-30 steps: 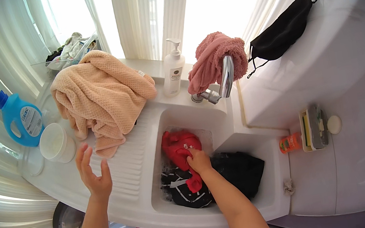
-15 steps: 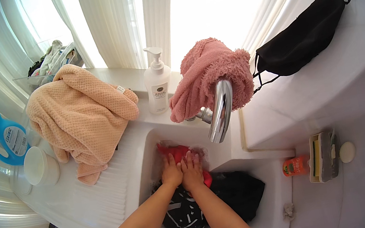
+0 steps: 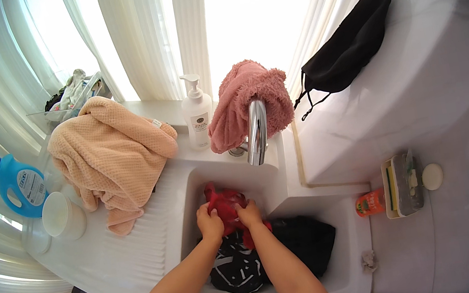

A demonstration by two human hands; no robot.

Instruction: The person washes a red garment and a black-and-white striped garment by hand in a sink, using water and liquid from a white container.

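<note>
Both my hands are down in the white sink, gripping a wet red cloth between them. My left hand is closed on the cloth's left side. On its right side my right hand pinches it, thumb toward the middle. The cloth looks like a garment, but its kind is unclear. Below my hands lies a black garment with white marks, partly covered by my right forearm. Plain black fabric spreads to the right of that forearm.
A chrome faucet draped with a pink towel overhangs the sink. Left on the ribbed counter are a peach towel, a white tub and a blue detergent bottle. A pump bottle stands behind; a black mask hangs right.
My hands were lying flat, pressing the red cloth down; now they are apart, fingers curled round it, and it is raised and bunched. The view has shifted slightly.
</note>
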